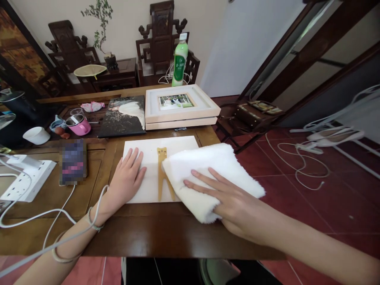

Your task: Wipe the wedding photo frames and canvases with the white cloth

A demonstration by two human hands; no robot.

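fluffy white cloth (pixel 213 170), pink mug (pixel 78 124), green-labelled bottle (pixel 179 63), red tiled floor (pixel 255 166)

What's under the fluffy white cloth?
The white cloth overlaps the right side of the white board and an edge of the forked gold piece. Whatever else lies beneath is hidden.

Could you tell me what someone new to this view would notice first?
Probably the fluffy white cloth under the right hand, bright against the dark wooden table and overlapping a pale board. The left hand rests on that board's left side, with a yellow, fork-legged piece lying between the hands. Behind them, the green bottle stands out beyond the framed photo.
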